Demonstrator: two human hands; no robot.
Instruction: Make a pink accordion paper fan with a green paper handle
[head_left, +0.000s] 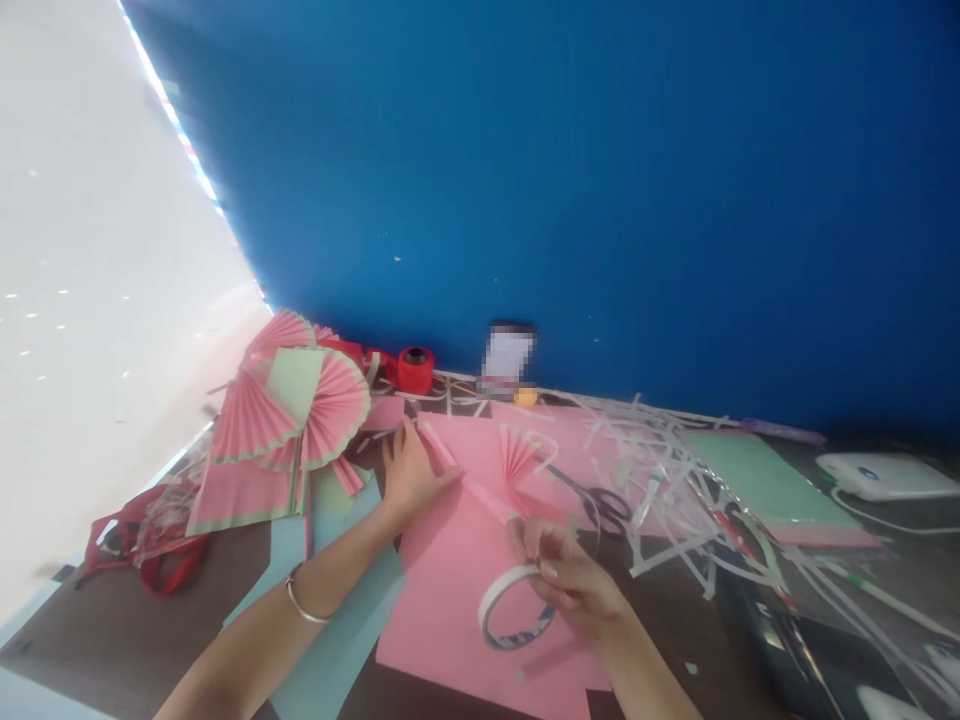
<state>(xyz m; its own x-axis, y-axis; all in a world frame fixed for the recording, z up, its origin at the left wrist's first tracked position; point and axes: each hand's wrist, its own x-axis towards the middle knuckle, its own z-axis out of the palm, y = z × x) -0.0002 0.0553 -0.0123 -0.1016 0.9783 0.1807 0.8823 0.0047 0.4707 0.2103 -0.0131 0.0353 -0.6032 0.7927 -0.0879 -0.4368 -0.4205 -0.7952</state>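
Note:
A narrow folded strip of pink paper (486, 497) lies slantwise across a large pink sheet (450, 590). My left hand (412, 475), with a bangle at its wrist, holds the strip's far part down, thumb across it. At the strip's near end is my right hand (566, 570), closed, with a roll of white tape (489, 612) hanging from its fingers. Whether those fingertips also pinch the strip is hard to make out. Just beyond the strip, a small pleated pink paper fan (517, 455) spreads out. Dark-handled scissors (604, 508) rest right of it.
Pink and green pleated fans (259, 410) are stacked at the left, above a light blue sheet (337, 620). A red tape roll (415, 370) stands by the blue wall (562, 200). Tangled white paper strips (675, 500), a green sheet (772, 480) and a white device (885, 476) occupy the right.

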